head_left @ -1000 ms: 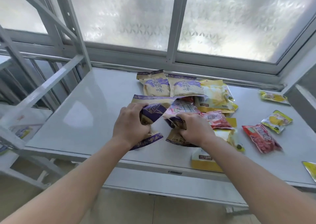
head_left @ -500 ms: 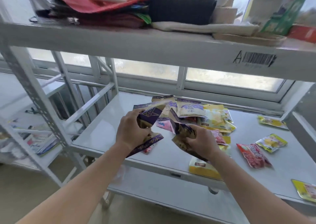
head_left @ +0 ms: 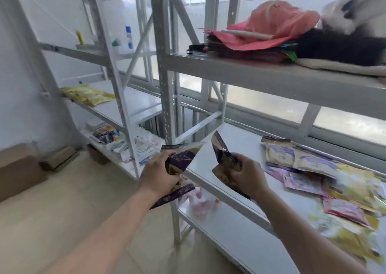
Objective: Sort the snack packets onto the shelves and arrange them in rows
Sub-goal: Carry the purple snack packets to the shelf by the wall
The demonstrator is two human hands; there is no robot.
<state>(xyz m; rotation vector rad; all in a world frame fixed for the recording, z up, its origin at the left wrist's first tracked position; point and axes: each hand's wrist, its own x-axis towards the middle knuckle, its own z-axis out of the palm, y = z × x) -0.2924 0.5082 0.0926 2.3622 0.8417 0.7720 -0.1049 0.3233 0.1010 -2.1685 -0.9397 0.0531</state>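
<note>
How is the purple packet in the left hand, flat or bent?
Bent: the left hand grips the purple packet round its middle, creasing it.

Not much to see tbh: left arm (head_left: 104,227) at 7 o'clock and right arm (head_left: 302,232) at 5 o'clock are both bare up to the frame edge, left hand (head_left: 158,177) and right hand (head_left: 247,178) bare too.

Both bare forearms reach forward, side by side yet apart. The left hand (head_left: 159,176) grips a purple packet (head_left: 183,157) — fingers curled round it; the right hand (head_left: 247,176) clutches a second packet (head_left: 220,153), thumb seemingly pressed on top, though blur hides detail.
</note>
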